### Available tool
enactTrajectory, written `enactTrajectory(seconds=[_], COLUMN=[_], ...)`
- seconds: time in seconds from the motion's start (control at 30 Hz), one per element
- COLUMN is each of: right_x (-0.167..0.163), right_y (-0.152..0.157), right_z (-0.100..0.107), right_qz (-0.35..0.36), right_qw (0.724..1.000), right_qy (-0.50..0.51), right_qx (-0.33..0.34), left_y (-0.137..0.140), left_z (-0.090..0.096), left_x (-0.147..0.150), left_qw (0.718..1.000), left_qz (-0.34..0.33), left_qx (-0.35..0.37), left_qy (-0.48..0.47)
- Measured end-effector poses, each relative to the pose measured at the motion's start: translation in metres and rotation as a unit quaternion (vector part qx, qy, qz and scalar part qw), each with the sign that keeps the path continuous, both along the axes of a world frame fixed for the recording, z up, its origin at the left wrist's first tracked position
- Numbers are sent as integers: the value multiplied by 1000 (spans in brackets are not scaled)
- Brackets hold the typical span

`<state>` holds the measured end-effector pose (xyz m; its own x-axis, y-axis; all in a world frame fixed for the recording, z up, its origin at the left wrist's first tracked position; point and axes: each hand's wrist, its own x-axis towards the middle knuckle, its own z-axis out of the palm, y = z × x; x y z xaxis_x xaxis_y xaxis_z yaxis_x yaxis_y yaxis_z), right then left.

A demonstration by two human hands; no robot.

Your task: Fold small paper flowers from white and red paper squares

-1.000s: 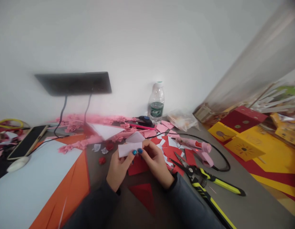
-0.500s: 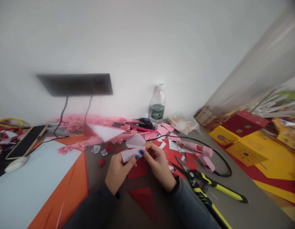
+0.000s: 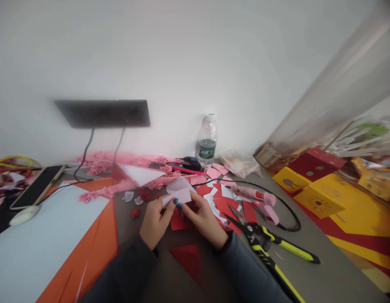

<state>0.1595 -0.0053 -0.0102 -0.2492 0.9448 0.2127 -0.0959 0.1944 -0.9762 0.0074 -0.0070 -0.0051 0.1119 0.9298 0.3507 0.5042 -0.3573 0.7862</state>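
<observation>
Between both hands is a small piece of white paper (image 3: 181, 196), its upper part standing above my fingertips. My left hand (image 3: 154, 219) pinches its left side and lower edge with the thumb. My right hand (image 3: 205, 218) grips the lower right part, thumb close to the left thumb. A red square of paper (image 3: 179, 221) lies beneath the hands, partly covered. Nearer to me rests a dark red paper triangle (image 3: 189, 260). Just behind the held piece lies another pale sheet (image 3: 179, 184). Small crumpled red paper balls (image 3: 135, 213) sit left of my left hand.
Open yellow-black shears (image 3: 264, 235) and a pink glue gun (image 3: 261, 200) with its cord lie to the right. A water bottle (image 3: 208, 141) stands against the wall. Pink paper flowers (image 3: 100, 193), a phone (image 3: 38, 187), a white mouse (image 3: 24, 215) and a yellow box (image 3: 319, 202) flank the work area.
The white paper has turned from a low, flat strip to a taller tilted piece. My right fingers have shifted down and left along it. The view has moved slightly.
</observation>
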Motion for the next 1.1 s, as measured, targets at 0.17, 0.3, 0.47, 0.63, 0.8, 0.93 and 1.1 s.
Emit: enactTrajectory(seconds=[0.17,0.3,0.47,0.63,0.8,0.93,1.1], right_x=[-1,4,4,3,3,3,4], right_y=[1,6,5,5,6,6,7], right_z=[-2,-7,-6,-7,-9,-8,-9], right_qz=[-15,-90,-56,-45,-55,-67,-67], right_qw=[1000,990,990,994,988,988,985], right_qy=[17,102,123,96,133,122,136], right_qx=[1,-29,-49,-29,-51,-63,-76], left_y=[1,3,3,-2,-1,-1,-3], left_z=[4,2,0,3,5,4,0], left_x=[-2,-8,-7,-5,-7,-8,-7], left_qw=[999,998,999,998,997,998,993], left_qz=[-14,48,21,-61,-76,-66,-72], left_qx=[31,8,-10,-4,9,-7,-49], left_qy=[20,-26,-25,10,12,-3,-84])
